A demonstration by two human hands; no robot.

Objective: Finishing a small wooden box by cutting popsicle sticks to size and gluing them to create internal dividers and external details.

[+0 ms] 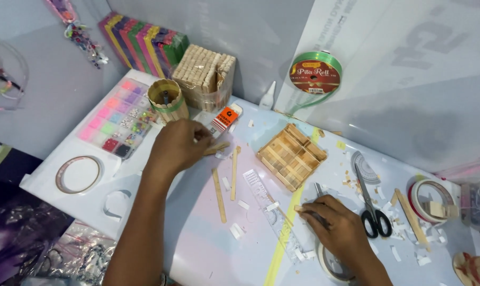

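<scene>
My left hand (177,144) reaches across the table and pinches the end of a wooden craft stick (217,148). Two more sticks (219,194) lie on the pale work surface (208,249) just below it. My right hand (331,226) rests near the front right, fingers closed on a small metal tool (318,190) whose tip points up; what kind of tool it is I cannot tell. A clear ruler (269,209) lies between the two hands. A box made of craft sticks (292,156) sits beyond my right hand.
Black-handled scissors (371,204) and a tape roll (429,198) lie right, amid paper scraps. A bead organiser (118,119), stick cup (167,99), stick bundle (204,77), coloured stick packs (142,45) and another tape roll (79,173) sit left. A green ribbon spool (314,73) leans behind.
</scene>
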